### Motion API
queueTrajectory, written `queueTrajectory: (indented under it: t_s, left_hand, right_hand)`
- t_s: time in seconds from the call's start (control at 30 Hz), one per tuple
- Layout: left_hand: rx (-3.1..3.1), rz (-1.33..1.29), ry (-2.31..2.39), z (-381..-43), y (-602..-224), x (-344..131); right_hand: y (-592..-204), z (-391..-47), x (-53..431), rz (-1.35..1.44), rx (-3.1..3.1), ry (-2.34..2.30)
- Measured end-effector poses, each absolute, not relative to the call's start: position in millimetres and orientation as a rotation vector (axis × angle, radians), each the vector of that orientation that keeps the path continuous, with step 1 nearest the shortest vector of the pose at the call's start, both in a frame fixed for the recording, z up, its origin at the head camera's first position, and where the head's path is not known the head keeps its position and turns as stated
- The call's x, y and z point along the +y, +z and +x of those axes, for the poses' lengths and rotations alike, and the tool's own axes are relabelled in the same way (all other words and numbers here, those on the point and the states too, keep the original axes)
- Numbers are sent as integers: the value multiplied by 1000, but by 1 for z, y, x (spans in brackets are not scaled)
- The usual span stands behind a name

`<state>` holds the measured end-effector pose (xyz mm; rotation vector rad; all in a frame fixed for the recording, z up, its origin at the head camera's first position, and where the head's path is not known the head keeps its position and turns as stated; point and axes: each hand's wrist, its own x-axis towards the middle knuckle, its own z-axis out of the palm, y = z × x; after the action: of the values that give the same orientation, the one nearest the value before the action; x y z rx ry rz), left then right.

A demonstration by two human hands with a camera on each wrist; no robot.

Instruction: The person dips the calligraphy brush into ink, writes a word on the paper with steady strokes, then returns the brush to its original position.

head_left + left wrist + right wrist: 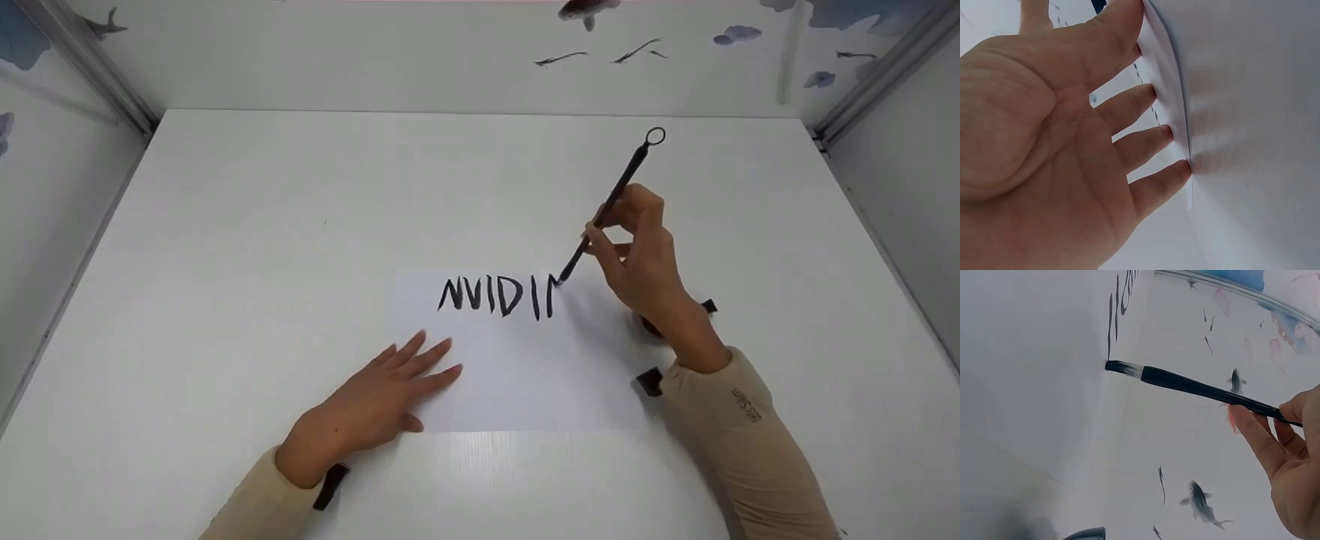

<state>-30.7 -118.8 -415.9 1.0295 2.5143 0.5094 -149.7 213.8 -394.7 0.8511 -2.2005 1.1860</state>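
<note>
My right hand (641, 262) pinches a black-handled writing brush (625, 178) by its shaft, held at a slant with a loop at its upper end. In the right wrist view the dark, inked bristles (1120, 367) touch the paper at the top of a black stroke. On the white sheet of paper (517, 375) stand the black letters NVIDI (510, 297), followed by a further stroke under the brush tip. My left hand (367, 405) lies with fingers spread over the sheet's left edge; in the left wrist view its fingertips (1165, 132) press on the paper.
A dark round object (649, 327) is partly hidden behind my right wrist. The white table (225, 262) reaches back to a white panel (375, 56) painted with fish and leaves. Grey metal posts (112, 75) stand at the back corners.
</note>
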Motion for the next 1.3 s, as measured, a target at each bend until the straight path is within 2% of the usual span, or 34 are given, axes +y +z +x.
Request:
queueTrajectory:
  t_s: [1.3]
  left_hand:
    - [2515, 1027, 471, -30, -416, -119]
  right_hand:
    - [-372, -135, 218, 945, -2494, 1083]
